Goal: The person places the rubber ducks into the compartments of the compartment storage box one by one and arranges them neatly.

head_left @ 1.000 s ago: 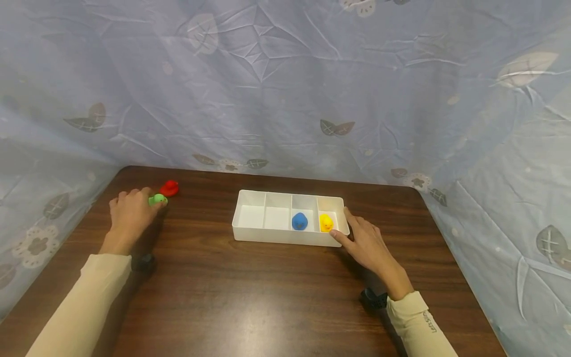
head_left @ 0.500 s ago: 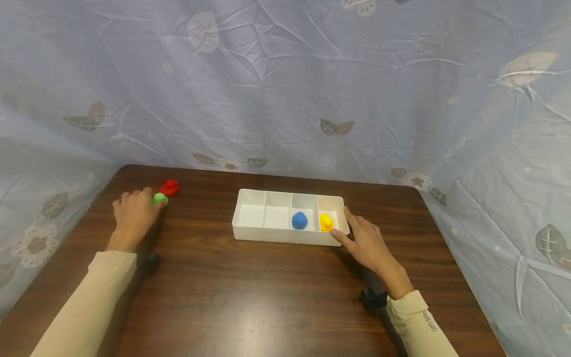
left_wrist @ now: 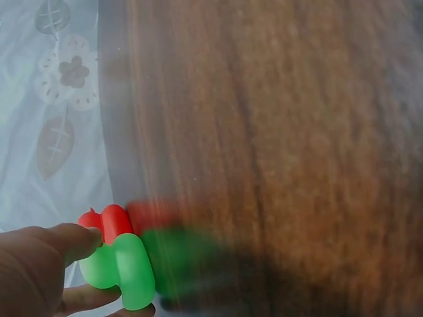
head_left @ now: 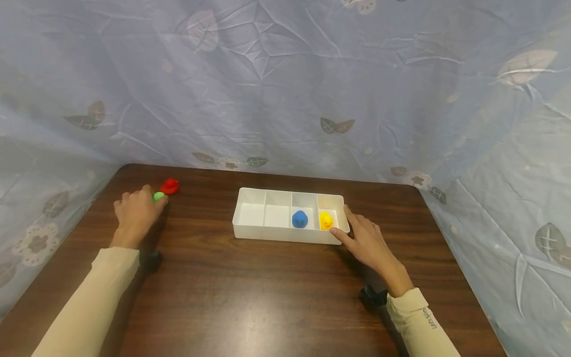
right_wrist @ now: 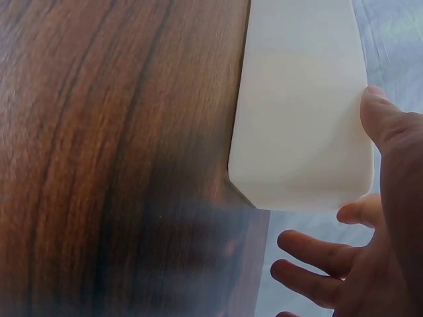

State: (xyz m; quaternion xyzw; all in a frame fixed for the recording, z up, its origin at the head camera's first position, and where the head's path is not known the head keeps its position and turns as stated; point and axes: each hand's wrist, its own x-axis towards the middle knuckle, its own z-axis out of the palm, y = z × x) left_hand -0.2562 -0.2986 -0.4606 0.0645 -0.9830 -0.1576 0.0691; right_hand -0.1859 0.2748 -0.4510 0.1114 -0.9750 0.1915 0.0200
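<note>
My left hand pinches a green rubber duck between thumb and fingers at the table's far left. In the head view the hand covers most of that duck. Just beyond it sits a red rubber duck, partly hidden behind the green one in the left wrist view. My right hand rests at the right end of a white divided box, its thumb at the front rim and its index finger along the end, the fingers spread. Inside the box are a blue duck and a yellow duck, in separate compartments.
The box stands on a dark wooden table, with two bare compartments on its left. Patterned fabric hangs behind the table and down both sides. Dark straps sit under the wrists.
My left hand has shifted slightly right and closed further over the green duck, so less of it shows. The right hand stays at the box, and the other ducks keep their places.
</note>
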